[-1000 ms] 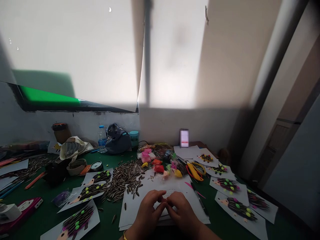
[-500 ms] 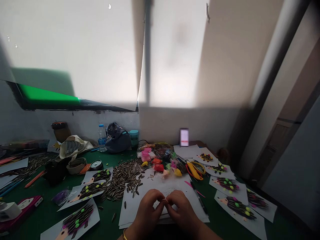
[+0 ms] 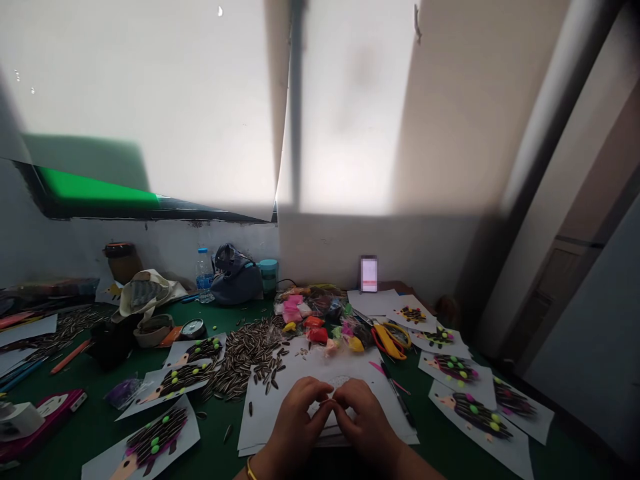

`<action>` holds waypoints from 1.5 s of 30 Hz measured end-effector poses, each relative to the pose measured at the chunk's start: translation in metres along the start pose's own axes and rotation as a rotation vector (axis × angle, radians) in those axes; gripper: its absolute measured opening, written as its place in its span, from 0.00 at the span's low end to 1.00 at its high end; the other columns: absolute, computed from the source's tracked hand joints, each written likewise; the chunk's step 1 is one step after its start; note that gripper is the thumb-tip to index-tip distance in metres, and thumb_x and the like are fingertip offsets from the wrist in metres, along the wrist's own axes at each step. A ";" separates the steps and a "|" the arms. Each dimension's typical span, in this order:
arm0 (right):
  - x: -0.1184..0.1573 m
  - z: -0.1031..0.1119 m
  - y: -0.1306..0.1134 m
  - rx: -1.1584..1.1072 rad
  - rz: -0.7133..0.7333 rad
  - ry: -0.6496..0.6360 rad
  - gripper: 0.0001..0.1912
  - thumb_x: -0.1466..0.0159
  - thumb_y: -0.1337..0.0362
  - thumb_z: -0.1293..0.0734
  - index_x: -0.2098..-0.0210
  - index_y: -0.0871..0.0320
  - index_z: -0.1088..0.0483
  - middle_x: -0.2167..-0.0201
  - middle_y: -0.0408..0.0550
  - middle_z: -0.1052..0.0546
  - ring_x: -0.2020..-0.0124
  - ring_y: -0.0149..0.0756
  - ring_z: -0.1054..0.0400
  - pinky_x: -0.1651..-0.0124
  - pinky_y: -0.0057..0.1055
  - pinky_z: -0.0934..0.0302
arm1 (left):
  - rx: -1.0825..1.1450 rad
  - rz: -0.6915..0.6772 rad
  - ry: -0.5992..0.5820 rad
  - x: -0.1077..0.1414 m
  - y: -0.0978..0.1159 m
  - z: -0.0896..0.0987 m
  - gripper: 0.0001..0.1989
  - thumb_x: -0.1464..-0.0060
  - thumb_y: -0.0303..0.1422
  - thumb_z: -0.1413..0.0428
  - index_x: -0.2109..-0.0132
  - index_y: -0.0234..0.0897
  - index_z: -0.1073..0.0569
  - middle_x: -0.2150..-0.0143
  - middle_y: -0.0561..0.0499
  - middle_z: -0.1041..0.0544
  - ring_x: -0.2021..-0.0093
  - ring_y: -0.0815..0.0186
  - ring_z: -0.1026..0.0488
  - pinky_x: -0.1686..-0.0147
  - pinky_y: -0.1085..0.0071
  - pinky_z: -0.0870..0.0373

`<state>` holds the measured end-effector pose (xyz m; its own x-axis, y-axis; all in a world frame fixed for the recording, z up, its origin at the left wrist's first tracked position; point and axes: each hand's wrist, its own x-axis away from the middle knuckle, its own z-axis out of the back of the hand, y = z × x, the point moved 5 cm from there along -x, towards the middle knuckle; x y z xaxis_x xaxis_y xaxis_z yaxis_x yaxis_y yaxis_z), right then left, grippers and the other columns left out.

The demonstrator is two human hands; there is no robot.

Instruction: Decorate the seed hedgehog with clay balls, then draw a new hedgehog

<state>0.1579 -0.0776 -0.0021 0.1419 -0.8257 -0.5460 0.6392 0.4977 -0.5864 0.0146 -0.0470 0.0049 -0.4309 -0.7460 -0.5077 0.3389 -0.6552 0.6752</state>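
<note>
My left hand (image 3: 299, 415) and my right hand (image 3: 361, 413) meet over the white paper (image 3: 320, 363), fingertips pinched together. Whatever lies between them is too small to make out. A heap of striped seeds (image 3: 245, 357) spreads onto the paper's left side. Behind my hands are bags of coloured clay (image 3: 316, 332). To the right of my hands, a black pen (image 3: 399, 395) and a pink strip (image 3: 375, 367) rest on the paper. Yellow-handled scissors (image 3: 389, 341) are beyond the pen.
Cards with seed hedgehogs stand out at left (image 3: 160, 440) and right (image 3: 483, 423). A water bottle (image 3: 204, 277), a blue-grey bag (image 3: 236, 280), a teal-lidded jar (image 3: 269, 277) and a lit phone (image 3: 369, 275) are at the back. A pink power strip (image 3: 50, 427) lies left.
The fingers of both hands have shifted very slightly where they meet. Nothing else has visibly moved.
</note>
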 end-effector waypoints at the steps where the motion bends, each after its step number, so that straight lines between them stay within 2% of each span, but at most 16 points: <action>1: 0.000 0.000 0.000 0.002 0.002 -0.005 0.06 0.37 0.65 0.37 0.70 0.56 0.30 0.72 0.44 0.27 0.67 0.34 0.34 0.61 0.32 0.44 | -0.004 -0.003 -0.015 0.000 0.001 0.000 0.05 0.43 0.32 0.44 0.60 0.40 0.25 0.63 0.48 0.25 0.61 0.63 0.27 0.60 0.68 0.29; 3: 0.000 0.000 -0.001 0.005 0.002 -0.009 0.06 0.37 0.65 0.37 0.70 0.56 0.30 0.73 0.44 0.27 0.68 0.34 0.34 0.61 0.32 0.44 | -0.014 0.001 -0.028 -0.001 0.002 -0.001 0.06 0.41 0.32 0.46 0.64 0.39 0.25 0.64 0.48 0.25 0.61 0.63 0.28 0.61 0.68 0.29; 7: -0.001 0.002 -0.002 0.008 -0.013 -0.004 0.07 0.36 0.64 0.37 0.69 0.56 0.29 0.72 0.44 0.27 0.68 0.34 0.34 0.61 0.32 0.44 | -0.007 0.010 -0.023 0.000 0.002 0.000 0.08 0.40 0.34 0.48 0.65 0.38 0.27 0.65 0.48 0.26 0.62 0.63 0.29 0.61 0.67 0.30; 12: 0.000 0.001 0.001 -0.001 -0.009 0.018 0.07 0.37 0.65 0.38 0.70 0.56 0.30 0.72 0.45 0.27 0.67 0.35 0.34 0.61 0.32 0.43 | 0.000 0.034 -0.028 0.000 -0.002 -0.003 0.05 0.43 0.33 0.44 0.59 0.39 0.27 0.62 0.48 0.25 0.60 0.63 0.28 0.59 0.66 0.30; 14: 0.000 0.000 0.002 0.003 -0.006 0.013 0.07 0.37 0.65 0.37 0.71 0.56 0.31 0.73 0.44 0.27 0.68 0.34 0.34 0.61 0.32 0.44 | -0.012 0.027 -0.032 0.000 -0.003 -0.003 0.03 0.42 0.33 0.44 0.62 0.39 0.27 0.64 0.48 0.26 0.61 0.63 0.29 0.60 0.67 0.30; 17: -0.001 -0.002 0.002 0.007 -0.017 -0.009 0.06 0.37 0.65 0.37 0.69 0.56 0.30 0.72 0.44 0.27 0.67 0.34 0.35 0.61 0.32 0.44 | -0.024 0.014 -0.026 0.000 -0.002 -0.003 0.07 0.41 0.33 0.46 0.67 0.38 0.28 0.66 0.49 0.26 0.63 0.64 0.29 0.62 0.69 0.31; 21: -0.001 -0.001 0.002 -0.014 -0.028 -0.027 0.06 0.35 0.64 0.38 0.67 0.56 0.29 0.70 0.44 0.26 0.66 0.35 0.34 0.60 0.32 0.44 | -0.027 0.018 -0.023 0.000 -0.002 -0.002 0.07 0.40 0.34 0.47 0.66 0.38 0.28 0.66 0.49 0.26 0.63 0.64 0.29 0.62 0.69 0.31; 24: 0.000 -0.001 0.004 -0.024 -0.026 -0.020 0.09 0.34 0.63 0.39 0.68 0.56 0.29 0.70 0.45 0.26 0.66 0.35 0.34 0.59 0.33 0.45 | -0.042 0.037 -0.006 -0.001 -0.003 -0.001 0.04 0.42 0.34 0.45 0.61 0.39 0.27 0.64 0.49 0.26 0.62 0.63 0.29 0.60 0.68 0.31; 26: 0.001 -0.002 0.004 -0.019 -0.025 -0.020 0.09 0.34 0.63 0.39 0.68 0.56 0.29 0.70 0.45 0.26 0.66 0.35 0.35 0.60 0.33 0.45 | -0.047 0.043 -0.009 -0.002 -0.003 -0.002 0.04 0.42 0.33 0.45 0.62 0.39 0.27 0.64 0.49 0.26 0.61 0.63 0.29 0.60 0.68 0.31; 29: 0.000 -0.002 0.004 -0.008 -0.025 -0.018 0.09 0.34 0.63 0.38 0.69 0.56 0.30 0.71 0.45 0.26 0.67 0.35 0.35 0.60 0.32 0.45 | -0.048 0.050 -0.024 -0.002 -0.003 -0.003 0.08 0.40 0.34 0.47 0.67 0.38 0.29 0.66 0.49 0.27 0.63 0.64 0.29 0.61 0.69 0.32; 34: -0.001 0.000 0.002 -0.002 -0.039 -0.027 0.09 0.34 0.62 0.39 0.68 0.56 0.30 0.71 0.45 0.27 0.66 0.35 0.35 0.60 0.32 0.45 | -0.038 0.064 -0.030 -0.001 -0.004 -0.004 0.10 0.40 0.37 0.48 0.67 0.38 0.30 0.66 0.50 0.27 0.63 0.64 0.30 0.62 0.69 0.32; 37: -0.001 0.000 0.003 0.000 -0.046 -0.026 0.09 0.34 0.63 0.39 0.68 0.56 0.30 0.71 0.45 0.27 0.66 0.35 0.35 0.59 0.32 0.45 | -0.030 0.068 -0.025 0.000 -0.007 -0.004 0.06 0.41 0.36 0.46 0.61 0.39 0.29 0.64 0.50 0.27 0.61 0.64 0.30 0.59 0.68 0.32; 40: -0.001 -0.001 0.005 0.010 -0.046 -0.022 0.07 0.35 0.64 0.38 0.69 0.57 0.31 0.70 0.44 0.28 0.66 0.35 0.35 0.59 0.32 0.45 | -0.033 0.077 -0.026 0.000 -0.009 -0.005 0.07 0.42 0.35 0.45 0.56 0.40 0.29 0.62 0.49 0.26 0.60 0.63 0.30 0.57 0.67 0.32; 42: -0.001 -0.001 0.005 0.016 -0.047 -0.017 0.07 0.35 0.65 0.38 0.70 0.57 0.31 0.71 0.44 0.28 0.67 0.35 0.35 0.60 0.32 0.45 | -0.051 0.080 -0.043 0.000 -0.008 -0.006 0.07 0.41 0.37 0.46 0.61 0.39 0.28 0.63 0.49 0.27 0.61 0.63 0.30 0.59 0.67 0.32; 45: -0.001 0.000 0.004 0.004 -0.052 -0.009 0.07 0.36 0.64 0.38 0.69 0.57 0.31 0.71 0.44 0.28 0.67 0.35 0.35 0.60 0.32 0.45 | -0.066 0.080 -0.052 -0.001 -0.006 -0.006 0.11 0.39 0.39 0.48 0.67 0.38 0.30 0.66 0.49 0.27 0.63 0.63 0.30 0.61 0.68 0.33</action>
<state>0.1605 -0.0748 -0.0039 0.1150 -0.8528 -0.5094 0.6485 0.4529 -0.6118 0.0177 -0.0428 -0.0022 -0.4423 -0.7903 -0.4240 0.4279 -0.6014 0.6747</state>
